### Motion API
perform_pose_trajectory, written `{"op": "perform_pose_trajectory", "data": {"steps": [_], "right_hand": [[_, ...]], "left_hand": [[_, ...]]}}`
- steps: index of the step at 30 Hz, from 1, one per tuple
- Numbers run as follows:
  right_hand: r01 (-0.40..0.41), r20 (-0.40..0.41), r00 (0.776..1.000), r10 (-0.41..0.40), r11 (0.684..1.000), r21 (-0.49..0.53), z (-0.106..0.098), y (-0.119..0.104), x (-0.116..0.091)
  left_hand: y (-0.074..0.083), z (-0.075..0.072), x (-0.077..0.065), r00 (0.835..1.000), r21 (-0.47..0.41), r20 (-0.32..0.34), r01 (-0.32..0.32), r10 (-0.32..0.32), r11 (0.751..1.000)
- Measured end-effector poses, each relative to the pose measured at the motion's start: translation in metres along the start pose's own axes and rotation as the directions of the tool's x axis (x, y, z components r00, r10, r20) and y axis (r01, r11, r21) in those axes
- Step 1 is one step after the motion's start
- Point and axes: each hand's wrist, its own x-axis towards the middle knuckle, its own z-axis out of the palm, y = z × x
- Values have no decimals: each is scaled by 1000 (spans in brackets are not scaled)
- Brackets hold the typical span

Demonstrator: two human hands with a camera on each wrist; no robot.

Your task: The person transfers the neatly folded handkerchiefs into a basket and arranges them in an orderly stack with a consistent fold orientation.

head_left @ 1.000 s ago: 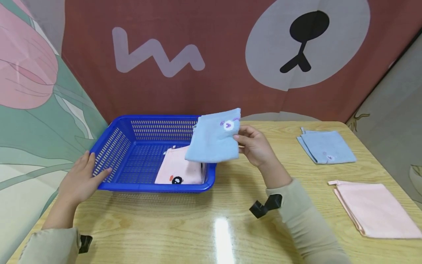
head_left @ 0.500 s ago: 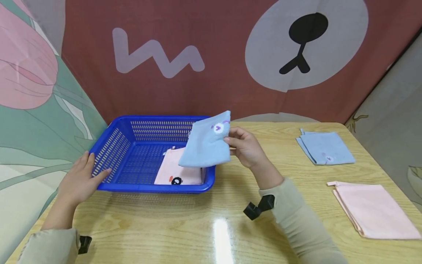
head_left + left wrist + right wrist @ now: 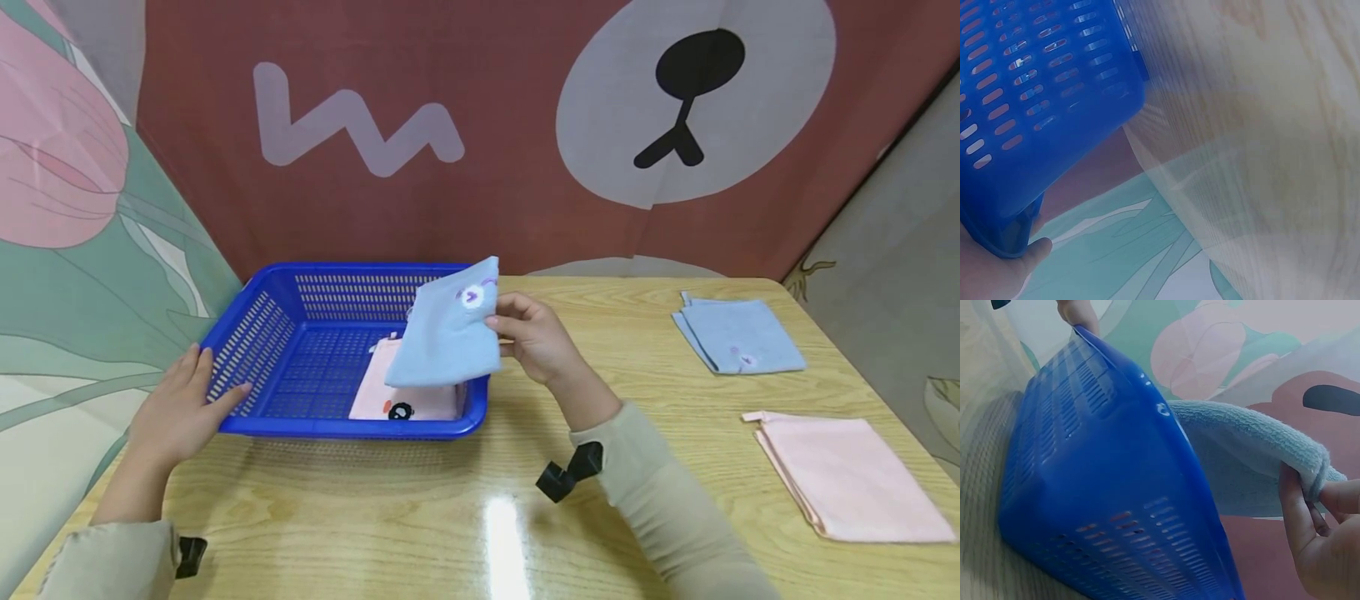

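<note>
In the head view my right hand (image 3: pixel 536 337) pinches the right edge of a folded light blue towel (image 3: pixel 446 333), which has a white and purple face on it. The towel is tilted over the right end of a blue plastic basket (image 3: pixel 322 427). Thumb and fingers squeeze its thick fold in the right wrist view. Below it in the basket lies a folded pink towel (image 3: pixel 375 392) with a black eye and orange mark, partly hidden by the blue one. My left hand (image 3: pixel 176 408) holds the basket's left front corner, thumb over the rim.
A second folded blue towel (image 3: pixel 742 337) lies at the back right of the wooden table (image 3: pixel 375 517). Nearer, by the right edge, is another folded pink towel (image 3: pixel 855 479). A printed cloth backdrop (image 3: pixel 510 208) stands directly behind the table.
My right hand has carried the blue towel left and slightly down, farther over the basket. My left hand and the basket stay in place.
</note>
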Motion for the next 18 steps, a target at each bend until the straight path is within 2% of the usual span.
{"op": "perform_pose_trajectory", "data": {"steps": [7, 18], "right_hand": [[-16, 13, 1000, 15, 1000, 16, 7, 8, 2], [-32, 18, 999, 32, 999, -34, 14, 15, 8]], "left_hand": [[-1, 1, 0, 1000, 0, -4, 0, 0, 1000], [-2, 1, 1, 1000, -2, -6, -7, 7, 1000]]}}
